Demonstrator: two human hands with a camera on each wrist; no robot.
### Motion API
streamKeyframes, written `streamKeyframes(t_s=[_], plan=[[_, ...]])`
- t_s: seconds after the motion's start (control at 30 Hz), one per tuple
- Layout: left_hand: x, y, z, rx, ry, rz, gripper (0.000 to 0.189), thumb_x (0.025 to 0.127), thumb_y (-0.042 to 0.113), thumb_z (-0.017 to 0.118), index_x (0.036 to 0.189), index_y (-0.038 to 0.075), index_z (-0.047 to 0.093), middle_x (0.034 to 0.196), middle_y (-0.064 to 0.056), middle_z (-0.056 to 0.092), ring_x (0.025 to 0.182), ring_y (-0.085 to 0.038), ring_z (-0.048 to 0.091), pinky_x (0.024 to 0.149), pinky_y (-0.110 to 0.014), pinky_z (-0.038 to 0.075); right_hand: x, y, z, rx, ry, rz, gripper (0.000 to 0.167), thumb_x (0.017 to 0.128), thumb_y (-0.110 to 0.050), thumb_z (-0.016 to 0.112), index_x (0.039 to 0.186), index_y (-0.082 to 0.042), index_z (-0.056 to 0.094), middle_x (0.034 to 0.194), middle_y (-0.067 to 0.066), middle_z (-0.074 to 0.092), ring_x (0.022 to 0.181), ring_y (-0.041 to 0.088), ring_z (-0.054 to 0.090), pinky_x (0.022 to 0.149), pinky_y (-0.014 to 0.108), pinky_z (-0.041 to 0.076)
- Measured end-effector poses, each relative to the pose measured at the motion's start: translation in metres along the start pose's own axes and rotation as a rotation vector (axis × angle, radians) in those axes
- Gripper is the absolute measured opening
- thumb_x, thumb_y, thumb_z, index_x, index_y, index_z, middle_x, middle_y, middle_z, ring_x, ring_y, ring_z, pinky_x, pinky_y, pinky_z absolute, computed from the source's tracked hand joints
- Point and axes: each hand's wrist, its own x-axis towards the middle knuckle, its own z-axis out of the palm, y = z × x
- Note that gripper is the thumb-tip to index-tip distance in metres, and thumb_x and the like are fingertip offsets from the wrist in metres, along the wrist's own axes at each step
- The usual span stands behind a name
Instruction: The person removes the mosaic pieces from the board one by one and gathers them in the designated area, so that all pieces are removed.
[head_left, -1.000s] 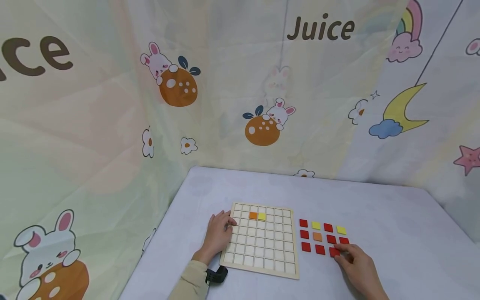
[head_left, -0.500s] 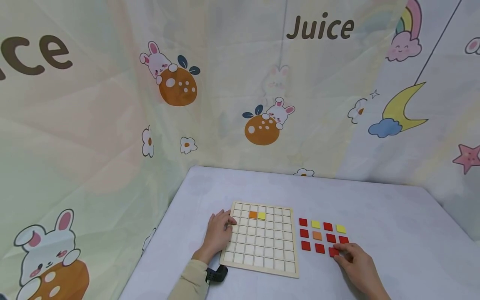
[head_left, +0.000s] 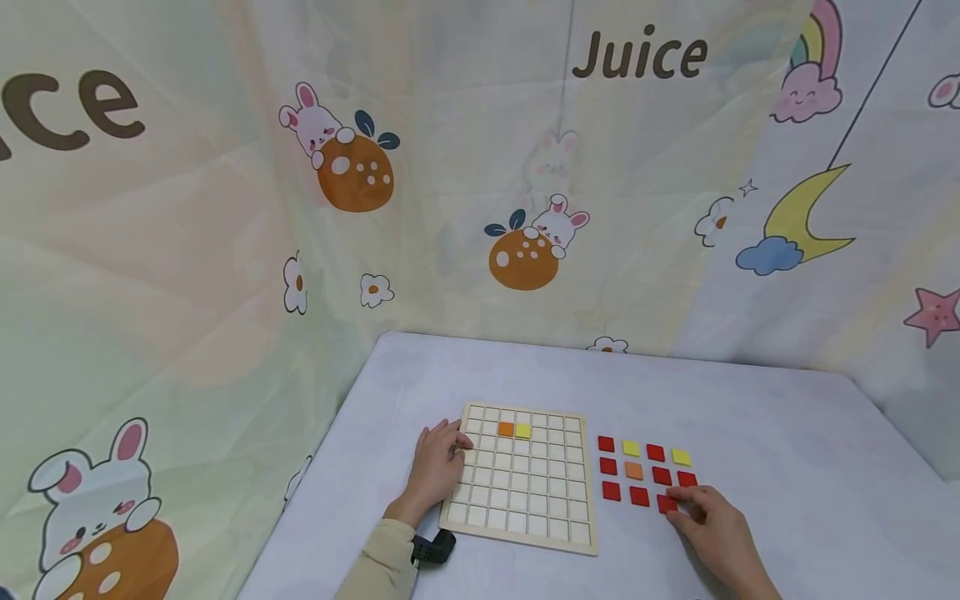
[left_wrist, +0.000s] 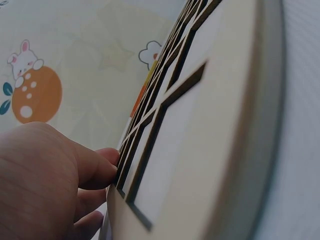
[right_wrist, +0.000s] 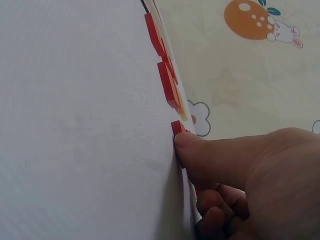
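A wooden grid board point(head_left: 517, 546) lies flat on the table, with an orange tile point(head_left: 506, 429) and a yellow tile point(head_left: 522, 431) side by side in its second row. At the board's left edge rests my left hand point(head_left: 437, 467), its fingertips touching the rim; the left wrist view shows fingers point(left_wrist: 97, 170) against the frame. My right hand point(head_left: 716, 529) pinches the red tile point(head_left: 665, 504) at the near right corner of a loose tile group. Seen from the right wrist, the thumb point(right_wrist: 210, 155) partly covers that red tile point(right_wrist: 177, 127), which appears to be on the table.
Right of the board, loose tiles lie in three rows: several red ones point(head_left: 611, 491), two yellow ones point(head_left: 681, 457) and an orange one point(head_left: 633, 471). A white cloth covers the table point(head_left: 787, 433). Printed fabric point(head_left: 450, 167) hangs behind and to the left.
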Motion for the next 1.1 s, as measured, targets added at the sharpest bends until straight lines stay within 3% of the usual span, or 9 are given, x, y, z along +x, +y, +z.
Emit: streamKeyframes(t_s=[0.37,0.53,0.67,0.93,1.1], plan=[[0.001,0.001,0.000,-0.011,-0.008,0.003,0.019,0.090,0.003,0.057,0.091,0.019,0.066,0.140,-0.013,0.054,0.139,-0.036,0.037,0.118,-0.057,0.013,-0.002,0.002,-0.001,0.017,0.036,0.010,0.040,0.085,-0.011,0.075,0.121,0.001,0.064,0.104,0.013,0.057,0.084,0.023,0.051,0.056,0.017,0.046],[0.001,0.001,0.001,-0.013,-0.018,0.003,0.019,0.089,0.002,0.057,0.090,0.019,0.065,0.140,-0.013,0.054,0.139,-0.036,0.038,0.117,-0.057,0.014,-0.002,0.002,0.001,0.068,0.133,0.078,0.036,0.092,-0.018,0.067,0.122,0.000,0.063,0.116,0.018,0.059,0.086,0.024,0.056,0.061,0.017,0.048],[0.001,0.001,0.001,-0.018,-0.016,0.017,0.019,0.089,0.002,0.057,0.090,0.019,0.065,0.139,-0.014,0.055,0.138,-0.037,0.038,0.117,-0.059,0.015,-0.002,-0.003,0.005,0.104,0.206,0.084,0.030,0.093,-0.014,0.065,0.119,0.000,0.064,0.113,0.017,0.061,0.083,0.024,0.056,0.059,0.015,0.047],[0.001,-0.001,0.000,0.018,0.003,0.026,0.014,0.090,0.005,0.062,0.090,0.019,0.065,0.138,-0.014,0.055,0.137,-0.038,0.039,0.116,-0.060,0.016,0.005,-0.034,0.015,0.104,0.212,-0.057,0.022,0.090,-0.013,0.067,0.111,-0.005,0.070,0.102,0.009,0.063,0.077,0.020,0.052,0.055,0.016,0.047],[0.001,-0.003,0.000,-0.001,-0.011,0.000,0.011,0.091,0.010,0.065,0.090,0.021,0.066,0.140,-0.012,0.054,0.139,-0.036,0.037,0.117,-0.058,0.014,0.008,-0.052,0.027,0.098,0.158,-0.136,0.021,0.088,-0.015,0.071,0.108,-0.009,0.071,0.096,0.005,0.063,0.073,0.016,0.052,0.055,0.017,0.048]])
